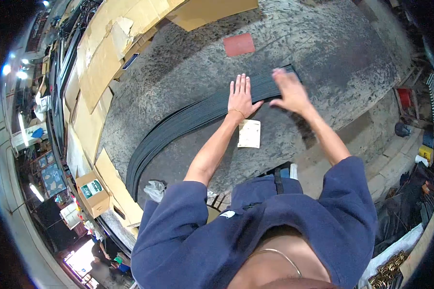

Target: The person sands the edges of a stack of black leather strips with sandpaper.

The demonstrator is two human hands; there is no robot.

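A long bundle of thin dark strips (197,113) curves across the worn grey tabletop (332,53), from the left edge up to an evened end at the upper right. My left hand (241,96) lies flat on the bundle near its middle, fingers stretched out and thumb apart. Close to the strips' right end is my right hand (290,91), slightly blurred, with its fingers extended and thumb spread. Just below my left wrist rests a small cream card (249,134) with faint marks. Neither hand is wrapped round anything.
A reddish rectangular sheet (239,44) lies beyond the bundle. Cardboard sheets (99,72) line the table's left side, with a small open carton (92,194) beside them. Crumpled clear plastic (155,190) sits near my left elbow. Brass-coloured metal parts (388,269) are at lower right.
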